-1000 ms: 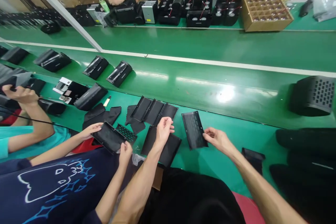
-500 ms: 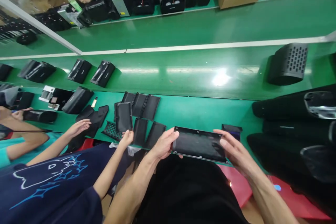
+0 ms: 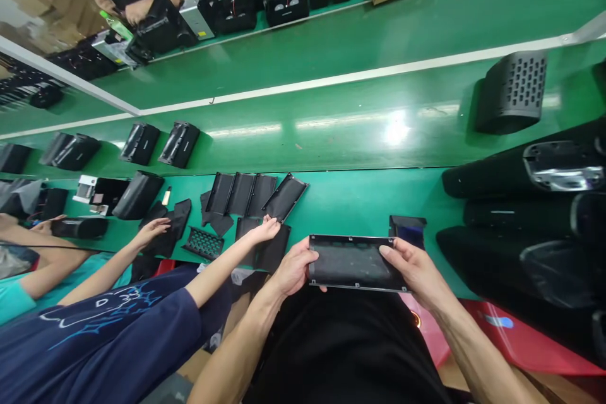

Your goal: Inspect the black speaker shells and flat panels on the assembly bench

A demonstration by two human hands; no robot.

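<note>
A black rectangular panel (image 3: 355,263) with small clips along its edges is held level over my lap, its hollow side facing up. My left hand (image 3: 294,268) grips its left end, thumb on top. Around the right end my right hand (image 3: 413,265) is closed, with the thumb on the upper face. Beyond my right hand lies a small dark piece (image 3: 408,231) on the green bench. To the left, a co-worker's hand (image 3: 266,228) holds a similar black panel (image 3: 285,197) beside a row of such panels (image 3: 242,194).
Large black speaker housings (image 3: 511,211) crowd the right side. A perforated grey unit (image 3: 514,91) stands on the green conveyor (image 3: 331,132). Red stools (image 3: 530,341) are at lower right. Co-workers sit close on the left, near a perforated piece (image 3: 203,243).
My right hand has shifted its grip on the panel, which now sits more level. The co-worker's hand has moved right with a panel to the end of the back row.
</note>
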